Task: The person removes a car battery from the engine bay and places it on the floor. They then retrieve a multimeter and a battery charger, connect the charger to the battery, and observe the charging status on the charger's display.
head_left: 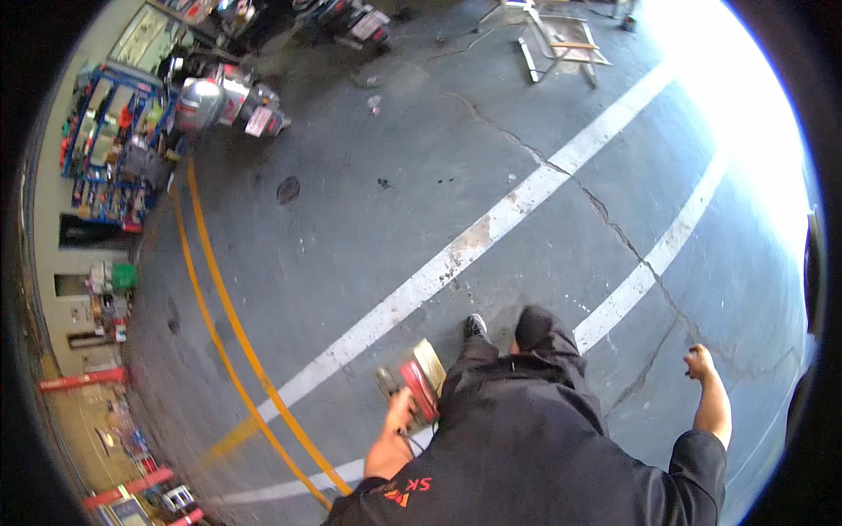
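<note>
My left hand is closed around a red, boxy hand tool with a flat cream-coloured pad on one side. Motion smears both, and the tool's exact kind is hard to make out. A thin dark cord loops beside that hand, near my left hip. Out to the right, away from my body, hangs my right hand with its fingers loosely curled. Nothing shows in it, and it touches nothing. I am standing or walking on a grey painted floor, one shoe visible ahead of me.
Parked motorcycles stand at the far left, near a blue shelf rack full of goods. A folding chair-like frame is at the far side. White and yellow lines and a long crack cross the floor. Bright light floods the far right.
</note>
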Motion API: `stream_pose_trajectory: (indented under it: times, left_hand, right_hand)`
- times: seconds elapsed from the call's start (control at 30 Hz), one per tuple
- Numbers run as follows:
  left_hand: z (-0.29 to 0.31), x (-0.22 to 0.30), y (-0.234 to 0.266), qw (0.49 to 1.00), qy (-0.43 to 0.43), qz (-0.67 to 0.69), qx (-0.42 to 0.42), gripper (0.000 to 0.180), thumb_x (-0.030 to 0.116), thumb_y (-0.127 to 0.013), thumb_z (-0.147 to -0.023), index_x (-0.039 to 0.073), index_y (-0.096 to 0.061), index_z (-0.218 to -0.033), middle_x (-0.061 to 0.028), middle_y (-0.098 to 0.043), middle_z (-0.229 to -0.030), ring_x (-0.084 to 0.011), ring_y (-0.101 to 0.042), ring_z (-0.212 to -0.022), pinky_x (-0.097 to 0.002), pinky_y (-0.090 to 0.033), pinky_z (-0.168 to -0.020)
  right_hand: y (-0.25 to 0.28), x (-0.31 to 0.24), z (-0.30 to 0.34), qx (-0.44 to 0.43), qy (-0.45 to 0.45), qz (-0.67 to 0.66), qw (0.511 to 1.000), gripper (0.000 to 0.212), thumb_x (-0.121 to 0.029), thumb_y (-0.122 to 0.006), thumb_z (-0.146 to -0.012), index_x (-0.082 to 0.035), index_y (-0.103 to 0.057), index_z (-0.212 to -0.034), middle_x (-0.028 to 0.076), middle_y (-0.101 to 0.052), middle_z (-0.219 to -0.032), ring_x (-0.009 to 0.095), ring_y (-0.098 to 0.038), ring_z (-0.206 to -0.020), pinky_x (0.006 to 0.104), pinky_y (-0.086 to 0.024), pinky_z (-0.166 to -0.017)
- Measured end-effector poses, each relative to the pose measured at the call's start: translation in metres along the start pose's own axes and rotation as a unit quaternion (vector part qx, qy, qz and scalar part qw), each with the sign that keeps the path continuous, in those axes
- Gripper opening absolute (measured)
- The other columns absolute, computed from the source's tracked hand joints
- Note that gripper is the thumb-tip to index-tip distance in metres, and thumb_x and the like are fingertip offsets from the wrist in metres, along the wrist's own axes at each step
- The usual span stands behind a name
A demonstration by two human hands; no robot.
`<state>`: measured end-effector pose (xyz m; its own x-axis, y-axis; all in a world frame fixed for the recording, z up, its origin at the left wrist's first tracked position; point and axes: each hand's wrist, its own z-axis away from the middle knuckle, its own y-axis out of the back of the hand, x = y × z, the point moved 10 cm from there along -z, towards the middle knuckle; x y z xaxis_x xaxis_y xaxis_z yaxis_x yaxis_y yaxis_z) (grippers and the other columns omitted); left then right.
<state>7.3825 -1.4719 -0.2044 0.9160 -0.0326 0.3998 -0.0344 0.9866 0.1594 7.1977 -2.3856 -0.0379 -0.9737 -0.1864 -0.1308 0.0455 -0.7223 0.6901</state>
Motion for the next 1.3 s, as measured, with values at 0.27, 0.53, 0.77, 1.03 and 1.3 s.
stream_pose_trajectory:
  times: [0.27, 0.53, 0.77, 1.03, 1.3]
  left_hand:
    - [-0.179, 0.379, -0.004, 0.99, -0.05, -0.091, 0.092, 0.016, 0.023, -0.066, -0.079, 0.008, -0.063, -0.073, -0.0004, -0.053, -0.056, -0.0141, -0.047, -0.044, -0.0343, -0.035, -0.041]
    - [-0.29, 0.707, -0.12, 0.923, -0.102, -0.358, 0.099, 0.041, 0.029, -0.066, -0.077, -0.001, -0.07, -0.103, -0.0187, -0.072, -0.096, -0.0288, -0.069, -0.09, -0.0406, -0.053, -0.079]
    - [-0.375, 0.906, -0.293, 0.836, -0.221, -0.502, -0.005, 0.042, 0.029, -0.064, -0.077, -0.001, -0.069, -0.106, -0.0252, -0.067, -0.111, -0.0372, -0.065, -0.105, -0.0433, -0.051, -0.089]
    - [-0.483, 1.002, -0.411, 0.726, -0.217, -0.646, -0.094, 0.034, 0.031, -0.062, -0.082, 0.007, -0.071, -0.105, -0.0184, -0.068, -0.112, -0.0367, -0.065, -0.106, -0.045, -0.051, -0.091]
    - [-0.635, 1.021, -0.517, 0.59, -0.166, -0.776, -0.149, 0.043, 0.041, -0.066, -0.09, 0.011, -0.064, -0.121, -0.0118, -0.064, -0.125, -0.029, -0.059, -0.12, -0.0412, -0.047, -0.099]
  right_hand:
    - [0.033, -0.326, -0.15, 0.047, 0.059, -0.079, 0.994, 0.041, -0.022, -0.06, -0.092, -0.007, -0.053, -0.13, 0.011, -0.065, -0.096, 0.017, -0.061, -0.056, 0.0306, -0.046, -0.047]
    - [0.038, -0.483, -0.133, -0.08, -0.028, -0.015, 0.996, 0.041, -0.02, -0.063, -0.09, -0.007, -0.053, -0.128, 0.012, -0.065, -0.094, 0.019, -0.062, -0.056, 0.0331, -0.049, -0.048]
    - [0.137, -0.485, -0.123, 0.115, -0.002, -0.117, 0.986, 0.037, -0.026, -0.059, -0.093, -0.006, -0.053, -0.124, 0.01, -0.063, -0.094, 0.017, -0.058, -0.061, 0.0306, -0.046, -0.048]
    - [-0.078, -0.417, 0.097, -0.168, -0.304, -0.027, 0.937, 0.023, -0.015, -0.068, -0.084, 0.0, -0.065, -0.101, 0.012, -0.064, -0.081, 0.022, -0.059, -0.054, 0.038, -0.052, -0.048]
    - [-0.246, -0.665, 0.181, -0.129, -0.421, -0.255, 0.861, 0.03, -0.015, -0.061, -0.094, -0.002, -0.054, -0.121, 0.01, -0.06, -0.086, 0.022, -0.063, -0.06, 0.0382, -0.057, -0.054]
